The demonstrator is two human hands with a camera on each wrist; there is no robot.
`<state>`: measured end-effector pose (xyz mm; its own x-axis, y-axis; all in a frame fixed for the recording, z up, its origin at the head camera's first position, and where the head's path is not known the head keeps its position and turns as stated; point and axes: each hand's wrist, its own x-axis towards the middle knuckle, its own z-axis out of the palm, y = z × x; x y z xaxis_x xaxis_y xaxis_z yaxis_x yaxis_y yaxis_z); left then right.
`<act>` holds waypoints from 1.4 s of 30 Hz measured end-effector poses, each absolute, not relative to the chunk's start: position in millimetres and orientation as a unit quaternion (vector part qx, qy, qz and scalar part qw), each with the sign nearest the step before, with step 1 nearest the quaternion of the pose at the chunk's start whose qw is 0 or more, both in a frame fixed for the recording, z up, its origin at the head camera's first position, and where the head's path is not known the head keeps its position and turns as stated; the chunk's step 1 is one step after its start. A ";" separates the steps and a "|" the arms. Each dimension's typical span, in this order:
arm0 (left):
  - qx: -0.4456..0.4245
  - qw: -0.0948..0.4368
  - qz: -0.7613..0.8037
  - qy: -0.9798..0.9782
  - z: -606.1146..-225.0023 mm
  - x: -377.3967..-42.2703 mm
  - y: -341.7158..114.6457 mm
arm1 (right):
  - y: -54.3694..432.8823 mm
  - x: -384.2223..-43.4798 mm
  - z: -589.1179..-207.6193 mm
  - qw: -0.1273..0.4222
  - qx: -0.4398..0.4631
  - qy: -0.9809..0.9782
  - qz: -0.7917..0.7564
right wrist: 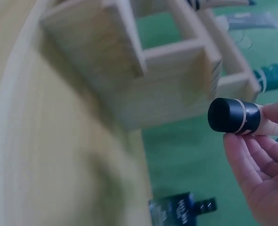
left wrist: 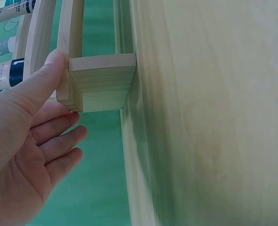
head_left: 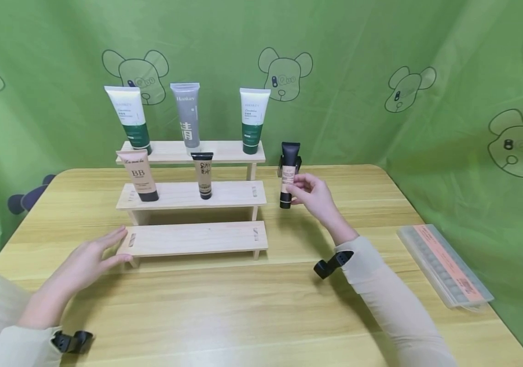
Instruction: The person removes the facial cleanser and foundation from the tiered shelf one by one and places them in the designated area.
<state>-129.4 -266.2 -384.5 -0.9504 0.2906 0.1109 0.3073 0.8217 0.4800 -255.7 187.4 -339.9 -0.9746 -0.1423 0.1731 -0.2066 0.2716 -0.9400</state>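
So the right hand (head_left: 312,198) has a slim black-and-pink squeeze tube (head_left: 287,176) pinched between thumb and fingers, cap down, clear of the wood-grain bench (head_left: 243,316), just right of the three-tier pale wooden stand (head_left: 197,239). Left hand's (head_left: 87,257) on the bottom step's left end, fingers loosely spread, probably steadying it. Looks like the placing step to me; I'd guess the next move calls for easing left onto the middle step's bare right end, cap down.
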 end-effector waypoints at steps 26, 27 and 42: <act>-0.155 0.017 -0.248 -0.956 -383.4 -128.3 -266.2 | 208.0 -291.0 -401.0 -0.146 -0.022 -0.851 0.503; -0.155 0.016 -0.248 -0.956 -383.5 -128.4 -266.2 | 208.2 -291.4 -401.0 -0.149 -0.024 -0.852 0.501; -0.153 0.014 -0.248 -0.957 -382.2 -129.7 -265.7 | 207.5 -297.4 -399.0 -0.178 -0.021 -0.870 0.459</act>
<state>-129.7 -265.7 -382.2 -0.9527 0.2865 0.1019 0.2999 0.8302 0.4699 -297.4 207.5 -399.0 -0.9358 -0.1279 -0.3285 0.1992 0.5770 -0.7921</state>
